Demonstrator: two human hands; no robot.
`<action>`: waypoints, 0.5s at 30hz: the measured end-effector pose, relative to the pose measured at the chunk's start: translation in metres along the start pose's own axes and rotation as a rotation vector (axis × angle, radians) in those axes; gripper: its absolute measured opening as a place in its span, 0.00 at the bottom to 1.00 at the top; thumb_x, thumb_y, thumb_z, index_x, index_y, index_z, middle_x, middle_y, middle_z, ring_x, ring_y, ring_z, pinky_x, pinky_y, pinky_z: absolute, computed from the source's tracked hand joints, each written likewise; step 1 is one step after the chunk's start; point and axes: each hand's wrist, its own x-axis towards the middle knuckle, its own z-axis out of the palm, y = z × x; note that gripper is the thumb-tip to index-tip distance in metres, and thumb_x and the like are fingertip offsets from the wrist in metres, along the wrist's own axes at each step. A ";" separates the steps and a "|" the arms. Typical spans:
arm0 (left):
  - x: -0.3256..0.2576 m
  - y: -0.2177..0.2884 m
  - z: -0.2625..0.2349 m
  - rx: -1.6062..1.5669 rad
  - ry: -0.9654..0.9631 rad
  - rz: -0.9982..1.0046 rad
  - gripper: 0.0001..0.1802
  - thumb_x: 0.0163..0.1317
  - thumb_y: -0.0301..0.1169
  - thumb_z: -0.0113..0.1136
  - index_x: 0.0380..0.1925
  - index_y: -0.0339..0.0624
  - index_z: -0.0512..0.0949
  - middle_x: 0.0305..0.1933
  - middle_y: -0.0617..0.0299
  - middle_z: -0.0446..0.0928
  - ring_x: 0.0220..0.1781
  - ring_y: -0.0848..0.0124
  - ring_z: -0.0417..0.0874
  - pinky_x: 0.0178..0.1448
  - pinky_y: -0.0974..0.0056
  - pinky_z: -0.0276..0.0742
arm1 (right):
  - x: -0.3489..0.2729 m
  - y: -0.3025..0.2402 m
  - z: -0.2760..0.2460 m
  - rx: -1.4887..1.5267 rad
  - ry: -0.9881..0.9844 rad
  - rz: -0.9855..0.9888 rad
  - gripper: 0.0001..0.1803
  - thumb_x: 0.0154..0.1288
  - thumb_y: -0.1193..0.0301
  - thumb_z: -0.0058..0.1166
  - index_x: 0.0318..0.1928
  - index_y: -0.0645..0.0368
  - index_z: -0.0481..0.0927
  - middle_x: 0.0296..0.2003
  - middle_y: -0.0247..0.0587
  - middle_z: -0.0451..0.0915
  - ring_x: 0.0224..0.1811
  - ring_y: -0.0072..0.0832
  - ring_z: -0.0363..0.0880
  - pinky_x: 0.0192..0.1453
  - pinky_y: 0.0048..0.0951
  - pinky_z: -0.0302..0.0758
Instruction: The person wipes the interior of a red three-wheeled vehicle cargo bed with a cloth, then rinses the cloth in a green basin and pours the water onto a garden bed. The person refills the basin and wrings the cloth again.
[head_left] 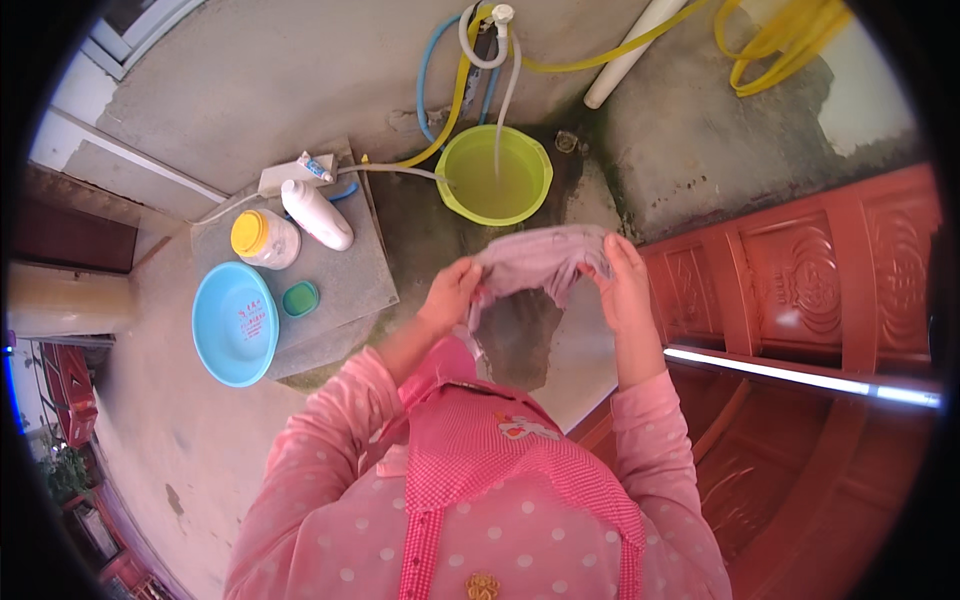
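Both hands are closed on a damp-looking pale mauve cloth: the left hand pinches its left edge and the right hand grips its right edge, so the fabric is stretched between them at chest height with a fold hanging from the middle, probably held out clear of the pink apron to keep drips off it. Just beyond the hands a lime-green basin sits on the ground under a thin white hose that trickles water into it, placed where the stream falls. To the left of the left hand a low grey stone slab serves as a worktop, carrying a white bottle lying on its side, a yellow-lidded jar, a small green soap dish and a light blue basin overhanging its edge. The ground is rough concrete, wet and dark around the basin, perhaps mossy. To the right of the right hand stands a carved red door; yellow hose coils lie farther off.
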 end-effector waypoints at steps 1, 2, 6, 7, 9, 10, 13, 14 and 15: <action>0.028 0.011 0.002 -0.017 0.033 0.009 0.15 0.69 0.37 0.43 0.45 0.37 0.71 0.41 0.61 0.75 0.41 0.72 0.79 0.44 0.67 0.75 | 0.027 -0.007 0.002 -0.078 0.015 -0.017 0.17 0.66 0.63 0.49 0.47 0.64 0.73 0.41 0.38 0.78 0.42 0.25 0.77 0.44 0.27 0.73; 0.049 0.020 0.006 -0.079 0.063 -0.004 0.15 0.69 0.37 0.43 0.46 0.38 0.71 0.42 0.61 0.75 0.43 0.71 0.78 0.46 0.66 0.75 | 0.056 -0.007 -0.008 -0.191 -0.035 -0.015 0.19 0.67 0.62 0.47 0.50 0.63 0.73 0.40 0.37 0.78 0.39 0.24 0.77 0.44 0.26 0.73; 0.133 0.052 -0.001 -0.266 0.142 -0.019 0.16 0.68 0.37 0.45 0.50 0.39 0.70 0.50 0.58 0.72 0.50 0.68 0.75 0.51 0.64 0.73 | 0.139 -0.017 -0.001 -0.323 -0.110 -0.022 0.20 0.67 0.64 0.48 0.53 0.65 0.72 0.41 0.37 0.78 0.40 0.23 0.77 0.46 0.24 0.73; 0.153 0.055 -0.002 -0.316 0.145 -0.024 0.17 0.67 0.37 0.46 0.51 0.40 0.69 0.52 0.58 0.71 0.52 0.67 0.74 0.52 0.63 0.73 | 0.158 -0.009 -0.007 -0.349 -0.129 -0.023 0.20 0.67 0.64 0.48 0.53 0.64 0.72 0.41 0.37 0.78 0.40 0.22 0.77 0.47 0.24 0.73; 0.190 0.042 -0.007 -0.222 0.295 -0.050 0.24 0.63 0.34 0.52 0.59 0.45 0.62 0.55 0.57 0.69 0.55 0.67 0.72 0.54 0.60 0.70 | 0.194 0.017 -0.026 -0.556 -0.167 -0.051 0.20 0.66 0.64 0.49 0.54 0.62 0.72 0.41 0.37 0.78 0.39 0.22 0.77 0.47 0.24 0.72; 0.213 0.014 -0.014 -0.112 0.413 -0.065 0.27 0.62 0.33 0.54 0.60 0.46 0.60 0.55 0.57 0.68 0.55 0.67 0.72 0.54 0.60 0.70 | 0.209 0.036 -0.039 -0.742 -0.188 -0.090 0.21 0.65 0.63 0.50 0.55 0.60 0.71 0.41 0.36 0.78 0.39 0.22 0.77 0.47 0.24 0.72; 0.236 0.013 -0.008 -0.207 0.580 -0.270 0.35 0.57 0.30 0.57 0.64 0.49 0.55 0.57 0.56 0.67 0.50 0.68 0.73 0.51 0.60 0.71 | 0.241 0.065 -0.080 -1.006 -0.269 0.098 0.22 0.63 0.63 0.52 0.57 0.55 0.70 0.42 0.37 0.78 0.38 0.22 0.76 0.47 0.25 0.72; 0.241 0.006 -0.009 -0.276 0.626 -0.292 0.34 0.57 0.30 0.57 0.63 0.48 0.56 0.57 0.56 0.67 0.49 0.68 0.73 0.50 0.60 0.72 | 0.253 0.073 -0.090 -1.046 -0.310 0.208 0.23 0.63 0.63 0.52 0.58 0.54 0.70 0.42 0.37 0.78 0.38 0.23 0.76 0.47 0.26 0.72; 0.244 -0.002 -0.010 -0.343 0.674 -0.314 0.34 0.57 0.30 0.57 0.63 0.48 0.56 0.56 0.56 0.67 0.48 0.68 0.74 0.49 0.60 0.72 | 0.268 0.085 -0.104 -1.014 -0.399 0.312 0.24 0.63 0.63 0.52 0.58 0.53 0.69 0.44 0.36 0.77 0.38 0.22 0.75 0.44 0.25 0.72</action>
